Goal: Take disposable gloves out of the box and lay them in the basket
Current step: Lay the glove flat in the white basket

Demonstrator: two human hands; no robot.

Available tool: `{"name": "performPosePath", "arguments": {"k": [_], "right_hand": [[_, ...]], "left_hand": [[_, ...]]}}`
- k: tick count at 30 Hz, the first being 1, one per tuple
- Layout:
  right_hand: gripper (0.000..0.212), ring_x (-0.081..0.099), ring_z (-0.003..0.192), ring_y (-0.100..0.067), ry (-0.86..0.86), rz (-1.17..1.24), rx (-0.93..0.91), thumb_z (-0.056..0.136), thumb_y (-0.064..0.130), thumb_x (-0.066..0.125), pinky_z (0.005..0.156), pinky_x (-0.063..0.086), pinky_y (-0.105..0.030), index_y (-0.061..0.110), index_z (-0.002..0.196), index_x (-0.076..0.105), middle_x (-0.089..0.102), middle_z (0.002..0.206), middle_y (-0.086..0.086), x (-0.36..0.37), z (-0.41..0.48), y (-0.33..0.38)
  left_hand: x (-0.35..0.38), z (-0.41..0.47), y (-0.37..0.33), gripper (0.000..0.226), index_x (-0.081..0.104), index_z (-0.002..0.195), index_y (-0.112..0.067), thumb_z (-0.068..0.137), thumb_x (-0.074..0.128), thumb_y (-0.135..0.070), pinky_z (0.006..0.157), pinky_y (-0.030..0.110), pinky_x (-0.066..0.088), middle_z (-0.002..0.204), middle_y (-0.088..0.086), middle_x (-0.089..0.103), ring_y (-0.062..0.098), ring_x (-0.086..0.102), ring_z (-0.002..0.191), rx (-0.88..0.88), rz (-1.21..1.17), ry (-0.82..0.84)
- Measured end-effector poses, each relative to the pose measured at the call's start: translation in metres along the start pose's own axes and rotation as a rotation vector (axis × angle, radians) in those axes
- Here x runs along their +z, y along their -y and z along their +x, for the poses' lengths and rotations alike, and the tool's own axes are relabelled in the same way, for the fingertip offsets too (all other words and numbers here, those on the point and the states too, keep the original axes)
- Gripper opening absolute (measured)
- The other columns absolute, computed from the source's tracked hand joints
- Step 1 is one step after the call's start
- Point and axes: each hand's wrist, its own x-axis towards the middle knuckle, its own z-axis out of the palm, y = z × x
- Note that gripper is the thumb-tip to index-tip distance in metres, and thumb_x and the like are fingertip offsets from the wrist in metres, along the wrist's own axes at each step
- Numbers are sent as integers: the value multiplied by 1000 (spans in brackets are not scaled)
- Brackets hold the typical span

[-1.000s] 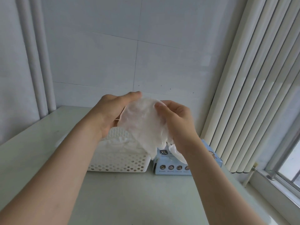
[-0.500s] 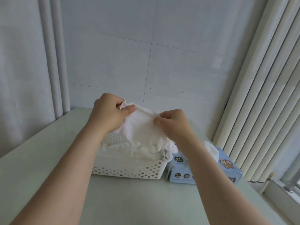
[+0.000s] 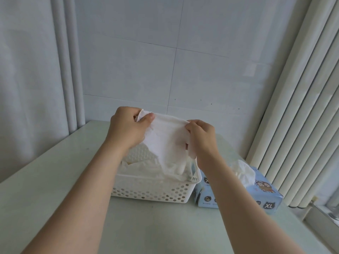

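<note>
two bare forearms and two bare grips are all that shows of the person. the left forearm comes into the frame from about 7 o'clock, broad at the picture's edge and narrowing to the wrist. the right forearm does the same from about 5 o'clock. both are bare right to the edge, smooth and evenly rounded. the left grip shows its back and a thumb with a short, trimmed nail at its 3 o'clock end. the right grip shows its back, with rounded knuckles along its 12 o'clock edge.
</note>
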Motion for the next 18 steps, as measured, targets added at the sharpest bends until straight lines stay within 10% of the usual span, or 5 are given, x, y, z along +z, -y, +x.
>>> {"name": "performPosePath", "arguments": {"k": [5, 10, 14, 18], "right_hand": [[13, 44, 53, -22, -63, -126, 13, 84, 6, 52, 48, 34, -26, 6, 78, 64, 48, 64, -6, -9, 10, -5], [21, 66, 59, -21, 178, -575, -60, 88, 11, 57, 49, 52, -24, 10, 86, 79, 76, 75, -8, 8, 19, -15], [21, 64, 56, -21, 349, -911, -147, 89, 7, 57, 46, 54, -23, 8, 90, 78, 70, 76, -5, 31, 24, -30], [13, 71, 61, -28, 382, -1098, -235, 90, 9, 63, 61, 65, -41, 13, 90, 76, 71, 79, -8, 45, 27, -43]], "left_hand": [[-6, -1, -3, 42, 66, 82, 3, 99, 72, -35, 42, 23, 43, 65, 3, 52, 12, 51, 43, -103, 4, 180], [-3, -2, 32, 46, 43, 68, -9, 97, 72, -31, 57, 31, 30, 64, 10, 39, 27, 41, 56, -185, 395, 206], [-2, -7, 52, 33, 64, 123, -11, 100, 68, -34, 76, 38, 49, 117, 17, 64, 36, 62, 94, -332, 650, 228], [-1, -8, 56, 29, 62, 129, -15, 102, 64, -26, 77, 37, 45, 122, 13, 62, 33, 55, 94, -325, 735, 204]]}}
